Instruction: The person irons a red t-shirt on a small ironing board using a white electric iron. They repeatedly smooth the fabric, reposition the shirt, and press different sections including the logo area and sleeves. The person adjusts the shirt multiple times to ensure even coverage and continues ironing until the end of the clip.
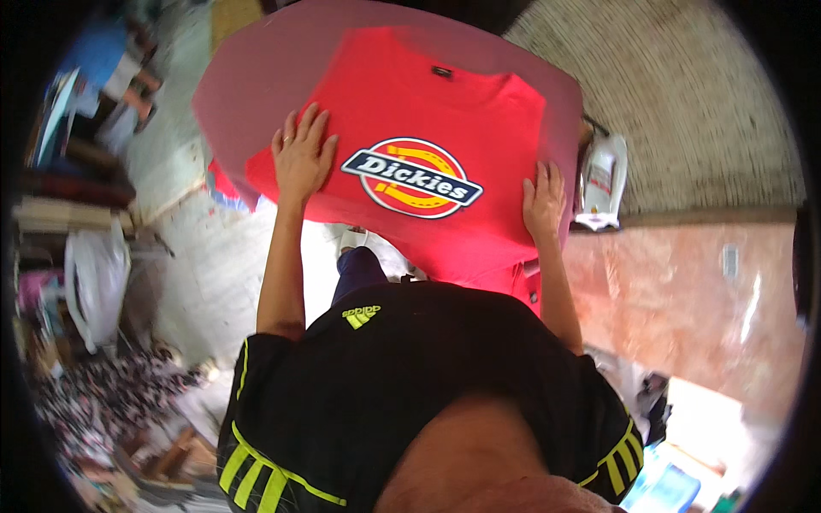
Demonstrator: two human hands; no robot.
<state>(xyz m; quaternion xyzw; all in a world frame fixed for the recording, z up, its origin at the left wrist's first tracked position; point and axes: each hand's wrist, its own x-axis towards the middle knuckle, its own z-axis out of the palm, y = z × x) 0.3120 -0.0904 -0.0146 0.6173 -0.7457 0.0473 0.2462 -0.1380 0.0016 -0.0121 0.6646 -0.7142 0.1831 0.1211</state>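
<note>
A red T-shirt (479,111) with a round printed emblem on its chest lies spread over a padded board (256,77) with a dull pink cover. Its collar is at the far end, and the lower part hangs over the near edge towards me. My left hand (302,154) rests flat on the shirt's left side, fingers stretched out, a ring on one of them. At the right edge, my right hand (544,201) lies with its fingers extended on the red cloth. Neither hand grips anything. The shirt looks mostly smooth under them.
Just right of the board stands a white object shaped like a clothes iron (604,179). A white plastic bag (96,278) and piled cloth (120,393) sit at the left. Another person's legs (132,90) show at the far left. A reddish smooth surface (684,291) lies at right.
</note>
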